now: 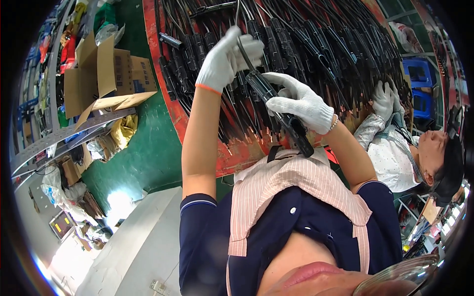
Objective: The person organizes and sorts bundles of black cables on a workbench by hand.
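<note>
My right hand (306, 104), in a white knit glove, is wrapped round a long black ribbed tool handle (291, 129). The handle slants from the middle of the bench down toward my apron. From its upper end a dark cable (243, 48) runs up and away. My left hand (228, 60), gloved in white with an orange cuff, is closed about this cable just above the handle. Beyond and beneath both hands lie many similar black handles (276, 47) with cables, piled close together. Bare copper-coloured cable ends (256, 135) point toward me.
The red bench (175, 106) carries the pile. To my right a co-worker's gloved hands (386, 101) are at the same bench. An open cardboard box (111, 76) stands on a metal rack at left. Blue plastic stools (419, 74) stand beyond the bench.
</note>
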Demonstrator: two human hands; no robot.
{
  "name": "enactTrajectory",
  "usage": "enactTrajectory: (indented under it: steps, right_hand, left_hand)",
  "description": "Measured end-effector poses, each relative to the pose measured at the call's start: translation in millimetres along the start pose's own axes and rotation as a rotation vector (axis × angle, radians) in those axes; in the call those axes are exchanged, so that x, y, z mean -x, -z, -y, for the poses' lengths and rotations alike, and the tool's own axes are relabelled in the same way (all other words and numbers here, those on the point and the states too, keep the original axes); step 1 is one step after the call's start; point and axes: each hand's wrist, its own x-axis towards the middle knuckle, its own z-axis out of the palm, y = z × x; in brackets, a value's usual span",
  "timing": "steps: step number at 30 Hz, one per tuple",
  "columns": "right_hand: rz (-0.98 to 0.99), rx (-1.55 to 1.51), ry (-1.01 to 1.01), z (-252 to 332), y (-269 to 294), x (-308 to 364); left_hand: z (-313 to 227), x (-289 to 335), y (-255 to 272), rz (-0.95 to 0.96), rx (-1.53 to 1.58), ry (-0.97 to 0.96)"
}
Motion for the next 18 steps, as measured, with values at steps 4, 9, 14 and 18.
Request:
enactTrajectory:
  steps: [4,9,14,18]
  right_hand:
    - [0.034,0.025,0.004,-5,-7,-5]
    - [0.148,-0.643,-0.133,-19,13,-15]
    - [-0.025,0.498,0.02,0,2,-37]
    - [0.004,0.721,0.085,3,2,-48]
  left_hand:
    - [3,-54,54,0.336,0.217,-0.062]
    - [-12,-30,14,0.21,0.114,-0.163]
    - [-8,-26,25,0.131,-0.15,-0.136]
    - [-15,-22,35,0.187,-0.019,-0.113]
